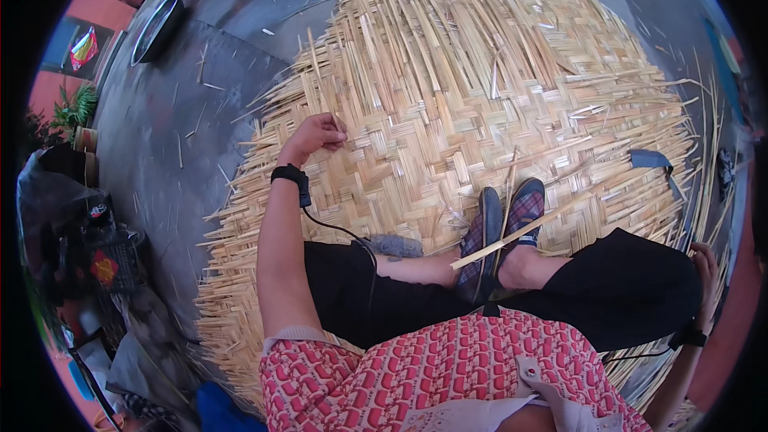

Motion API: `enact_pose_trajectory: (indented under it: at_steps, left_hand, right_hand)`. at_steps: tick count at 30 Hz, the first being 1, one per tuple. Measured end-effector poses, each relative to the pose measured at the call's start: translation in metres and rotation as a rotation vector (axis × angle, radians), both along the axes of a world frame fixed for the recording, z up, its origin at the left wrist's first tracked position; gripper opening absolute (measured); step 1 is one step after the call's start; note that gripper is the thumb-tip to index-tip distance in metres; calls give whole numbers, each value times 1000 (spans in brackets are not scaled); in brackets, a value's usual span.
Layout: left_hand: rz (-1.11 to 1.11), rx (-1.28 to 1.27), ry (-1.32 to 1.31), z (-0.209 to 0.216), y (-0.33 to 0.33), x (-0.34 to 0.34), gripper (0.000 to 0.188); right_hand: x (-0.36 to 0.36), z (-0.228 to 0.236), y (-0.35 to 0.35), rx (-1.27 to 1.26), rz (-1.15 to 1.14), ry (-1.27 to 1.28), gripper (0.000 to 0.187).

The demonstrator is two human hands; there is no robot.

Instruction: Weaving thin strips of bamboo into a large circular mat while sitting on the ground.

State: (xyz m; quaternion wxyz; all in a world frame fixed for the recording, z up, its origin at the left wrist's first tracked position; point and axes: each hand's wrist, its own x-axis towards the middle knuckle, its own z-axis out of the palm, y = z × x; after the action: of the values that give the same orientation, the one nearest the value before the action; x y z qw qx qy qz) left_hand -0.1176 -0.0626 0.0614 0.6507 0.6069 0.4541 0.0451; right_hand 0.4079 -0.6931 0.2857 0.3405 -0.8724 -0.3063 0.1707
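A large woven mat [448, 152] of pale split reed strips lies under and in front of me, with loose ends sticking out along its edges. Over its left part, my left hand [318, 138] is closed in a pinch on what looks like a short reed strip [340, 122]. Beyond my bent knee at the far right is my right hand [707, 276], beside long loose reed strips [712, 160]. Its fingers are partly hidden, so their grip is unclear. One long flat strip [544, 220] slants across the mat and over my shoes [524, 204].
A grey-blue strap-like piece [650, 159] lies on the mat's right side. At the back left a dark round basin [158, 28] sits on the grey floor [200, 72], among scattered reed bits. Bags and dark gear [104, 256] crowd the left, near a potted plant [76, 104].
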Motion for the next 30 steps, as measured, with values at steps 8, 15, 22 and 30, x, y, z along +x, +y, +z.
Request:
enact_pose_trajectory:
  at_steps: [8,15,22,30]
  left_hand:
    - [242,127,66,-16,7,26,19]
    - [208,197,83,-35,19,37,30]
    - [409,208,-148,-73,14,29,32]
    - [-246,932,103,-5,-145,76,31]
  right_hand:
    - [-6,19,1,-84,-136,96,23]
    - [-15,58,59,-545,467,-585,16]
    - [-77,8,223,-514,902,-643,21]
    - [-200,-116,250,-412,1440,-400,15]
